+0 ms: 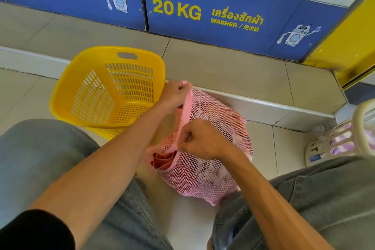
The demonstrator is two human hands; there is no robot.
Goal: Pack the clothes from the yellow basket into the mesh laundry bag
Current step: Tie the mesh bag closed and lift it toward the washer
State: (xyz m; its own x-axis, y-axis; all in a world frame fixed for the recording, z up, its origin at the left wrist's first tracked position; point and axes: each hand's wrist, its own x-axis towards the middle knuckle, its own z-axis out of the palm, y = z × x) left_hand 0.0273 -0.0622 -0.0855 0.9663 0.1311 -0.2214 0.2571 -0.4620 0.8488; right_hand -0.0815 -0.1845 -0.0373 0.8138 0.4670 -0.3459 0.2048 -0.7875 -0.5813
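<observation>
A pink mesh laundry bag sits on the tiled floor between my knees, bulging with clothes. A red garment shows at its mouth on the left side. My left hand is clenched on the far end of the bag's pink rim band. My right hand is fisted on the near part of that band, so the rim is stretched between both hands. The yellow basket stands tilted to the left of the bag, and nothing is visible inside it.
Blue washer panels marked 20 KG run along the back above a raised tiled step. A cream basket with purple-white cloth stands at the right. A yellow panel closes the right side. My grey-trousered knees frame the bag.
</observation>
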